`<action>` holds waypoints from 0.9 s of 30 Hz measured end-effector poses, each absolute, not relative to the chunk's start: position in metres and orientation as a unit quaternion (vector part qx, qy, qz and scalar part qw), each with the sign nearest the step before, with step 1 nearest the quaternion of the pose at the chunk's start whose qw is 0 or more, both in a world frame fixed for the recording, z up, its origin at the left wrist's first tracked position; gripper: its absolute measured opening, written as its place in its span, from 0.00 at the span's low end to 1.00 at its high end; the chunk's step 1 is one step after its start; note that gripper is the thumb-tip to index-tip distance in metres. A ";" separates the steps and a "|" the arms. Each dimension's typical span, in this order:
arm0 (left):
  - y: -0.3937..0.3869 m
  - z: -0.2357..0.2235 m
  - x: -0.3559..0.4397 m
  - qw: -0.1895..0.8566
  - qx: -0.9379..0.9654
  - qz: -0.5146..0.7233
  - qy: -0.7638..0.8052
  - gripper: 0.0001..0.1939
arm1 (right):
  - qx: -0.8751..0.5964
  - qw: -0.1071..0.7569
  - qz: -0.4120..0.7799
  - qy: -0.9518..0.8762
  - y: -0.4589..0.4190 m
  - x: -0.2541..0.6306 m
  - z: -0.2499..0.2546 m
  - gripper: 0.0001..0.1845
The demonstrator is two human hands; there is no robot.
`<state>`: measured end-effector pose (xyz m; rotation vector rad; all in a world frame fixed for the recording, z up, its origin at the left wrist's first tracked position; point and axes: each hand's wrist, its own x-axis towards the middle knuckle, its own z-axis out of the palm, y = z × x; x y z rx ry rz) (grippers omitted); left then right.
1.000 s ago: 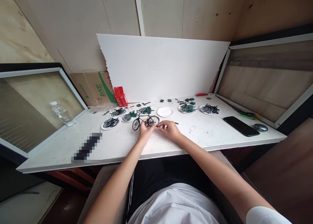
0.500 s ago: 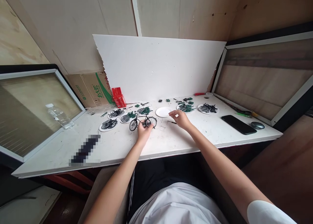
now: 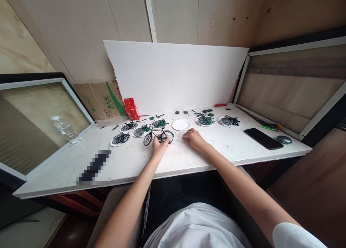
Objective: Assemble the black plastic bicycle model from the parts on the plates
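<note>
My left hand (image 3: 159, 147) is closed around the lower frame of a small black model bicycle (image 3: 154, 133), held upright a little above the table with both wheels showing. To the right, my right hand (image 3: 195, 139) rests low at the tabletop with its fingers curled down. Whatever its fingertips pinch, if anything, is hidden beneath them. Just behind that hand lies a bare white plate (image 3: 180, 125). A plate of green and black parts (image 3: 205, 120) sits beyond it to the right.
Several more plates of parts, one with black pieces (image 3: 229, 121), line the white table (image 3: 173, 165). A phone (image 3: 263, 138) and a mouse (image 3: 284, 139) lie right. A bottle (image 3: 66, 129) and a red box (image 3: 131, 109) stand left. A white board (image 3: 178, 75) closes off the back.
My right hand has come down from beside the white plate to the tabletop, over where a thin dark tool lay. The tool is now hidden. My left hand still holds the bicycle.
</note>
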<state>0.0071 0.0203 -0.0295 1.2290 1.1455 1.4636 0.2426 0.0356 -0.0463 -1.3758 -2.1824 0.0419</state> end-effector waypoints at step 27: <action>0.019 -0.031 0.007 0.450 0.505 0.570 0.466 0.23 | -0.581 0.240 -0.025 -0.777 0.022 0.235 -0.034 0.14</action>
